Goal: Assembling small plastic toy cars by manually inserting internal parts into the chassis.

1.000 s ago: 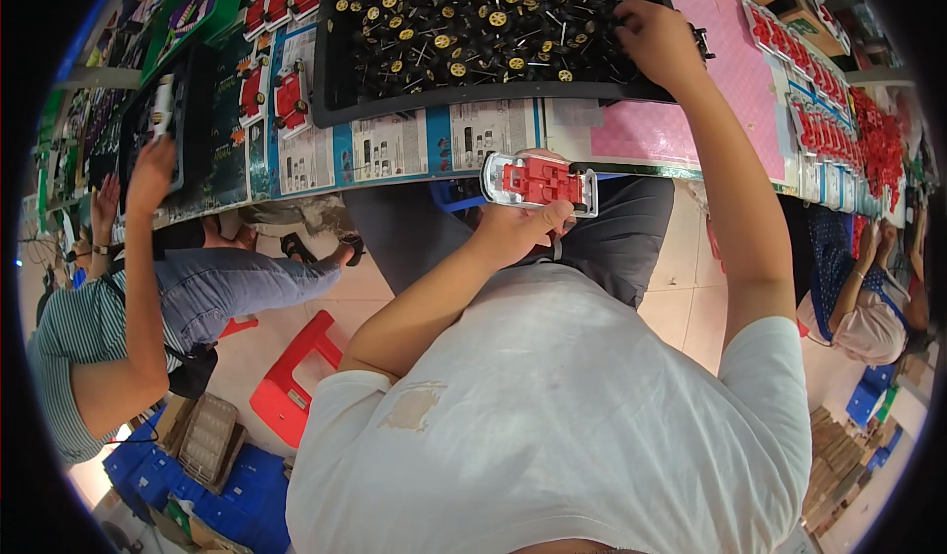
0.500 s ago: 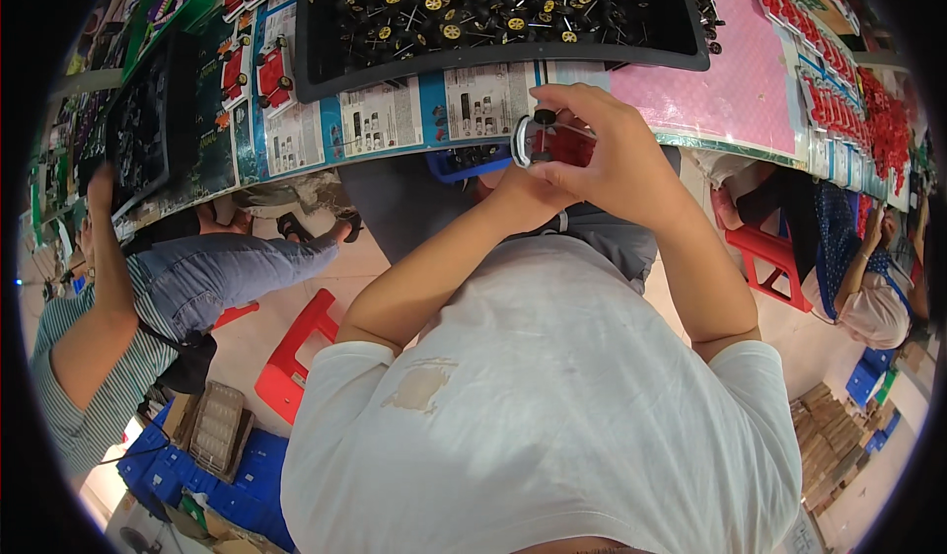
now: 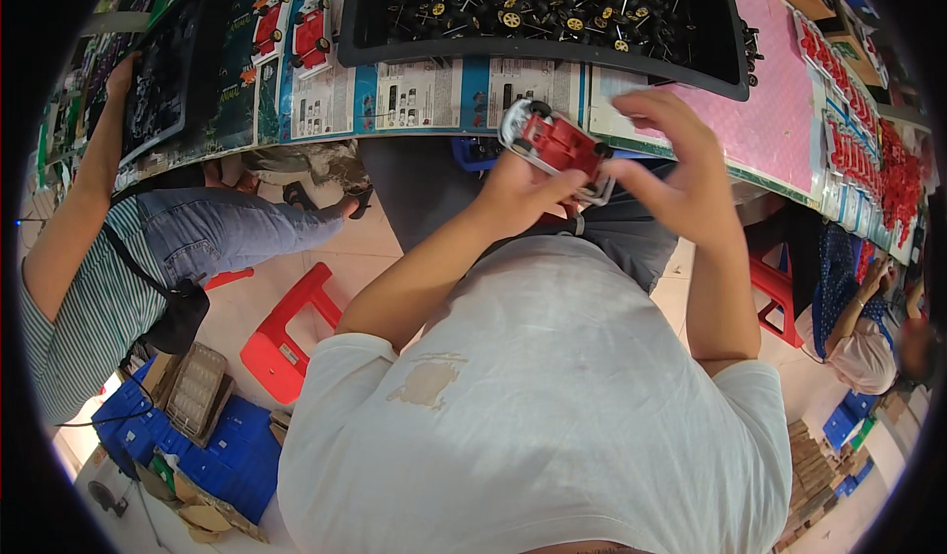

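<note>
Basically, the boxy red-and-white toy car with black wheels (image 3: pixel 565 144), underside up at upper centre of frame, could drop onto the dark grey fabric trousers (image 3: pixel 414 199), since only the bare left hand (image 3: pixel 518 195) seems to pinch it, the bare right hand (image 3: pixel 688 171) being spread just beside.

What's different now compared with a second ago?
The right hand came back from the tray of wheels, gripped the toy car, then opened beside it; whether it still touches is unclear. Black wheels now show at the car's left end. The left hand still holds the car.
</note>
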